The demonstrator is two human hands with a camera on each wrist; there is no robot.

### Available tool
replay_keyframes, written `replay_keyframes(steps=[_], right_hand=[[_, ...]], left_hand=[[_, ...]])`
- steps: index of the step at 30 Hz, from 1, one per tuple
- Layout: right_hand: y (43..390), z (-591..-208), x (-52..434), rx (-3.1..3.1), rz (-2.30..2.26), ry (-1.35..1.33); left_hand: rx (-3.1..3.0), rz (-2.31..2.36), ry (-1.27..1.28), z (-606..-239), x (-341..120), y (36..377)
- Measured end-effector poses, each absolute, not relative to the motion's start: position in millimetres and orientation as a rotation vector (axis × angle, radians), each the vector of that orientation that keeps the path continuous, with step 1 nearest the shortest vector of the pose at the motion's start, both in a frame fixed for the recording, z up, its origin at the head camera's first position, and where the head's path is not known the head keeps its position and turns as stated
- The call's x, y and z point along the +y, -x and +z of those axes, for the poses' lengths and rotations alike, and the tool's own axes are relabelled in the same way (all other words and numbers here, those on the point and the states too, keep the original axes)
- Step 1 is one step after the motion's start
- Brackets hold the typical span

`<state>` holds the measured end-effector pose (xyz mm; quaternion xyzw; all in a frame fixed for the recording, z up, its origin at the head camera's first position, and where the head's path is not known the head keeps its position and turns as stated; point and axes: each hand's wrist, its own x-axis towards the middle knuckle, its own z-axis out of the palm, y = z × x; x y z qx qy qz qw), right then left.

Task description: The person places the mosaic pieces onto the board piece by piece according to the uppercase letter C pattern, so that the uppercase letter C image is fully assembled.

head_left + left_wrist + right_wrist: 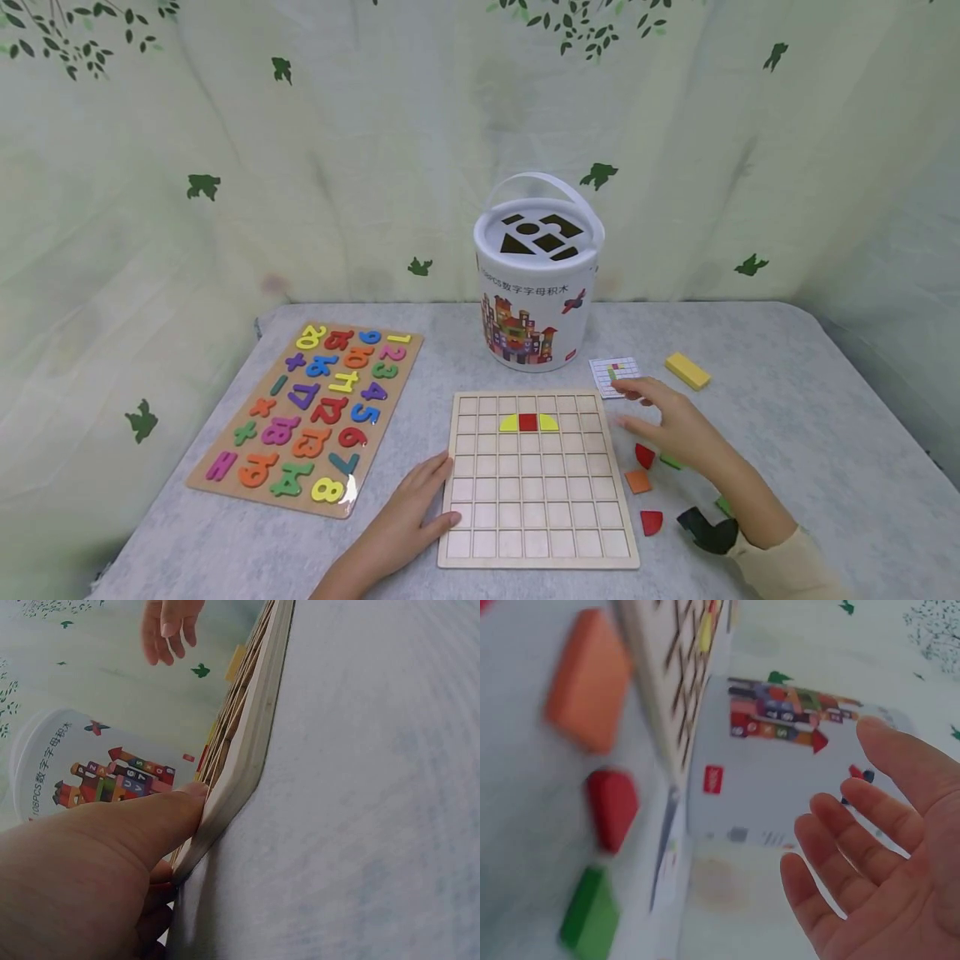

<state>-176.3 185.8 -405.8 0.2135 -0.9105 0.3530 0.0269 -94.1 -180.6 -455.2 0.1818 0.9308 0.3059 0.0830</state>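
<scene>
Your L grip rested on the left edge of the wooden grid board, thumb at the rim, fingers fairly straight along the side, not wrapped round it; your R grip hung w/ fingers loosely spread, holding nothing, nr the pattern card. The board lay flat on the table in front of you, w/ a red square btwn two yellow quarter-rounds in its 2nd row from the far side. Loose pcs lay off its right side: an orange square, red quarter-rounds and some green pcs partly hidden by your arm. Handling, at a guess: pcs looked light, stiff, smooth, so prob. a bit slippery but not fragile; best held by opp. side faces, thumb + index, leaving the underside free. Board looked stiff, fairly light, liable to slide if nudged, so its bare rim was the spot for the L grip. The card looked thin + bendable; best taken at a corner.
</scene>
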Motion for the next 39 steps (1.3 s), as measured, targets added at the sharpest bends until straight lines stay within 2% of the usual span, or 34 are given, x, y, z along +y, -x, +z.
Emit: replay_keyframes(steps=[10,22,30,39], right_hand=[[153.1,-432.2,227.9,-2.989,1.020,-0.489],[145.3,-447.0,239.1,-3.077,0.918,-0.354],[149.6,-433.2,228.1,-3.012,0.971,-0.447],[161.0,-411.0,185.1,-2.789,1.015,-0.677]], left_hand=[[2.774,0.914,-0.547,-454.2,-180.3,94.5],[2.775,0.916,-0.548,-455.6,-180.6,94.6],[2.779,0.917,-0.544,-456.1,-181.2,94.1],[2.782,0.907,-0.544,-456.4,-181.3,94.7]])
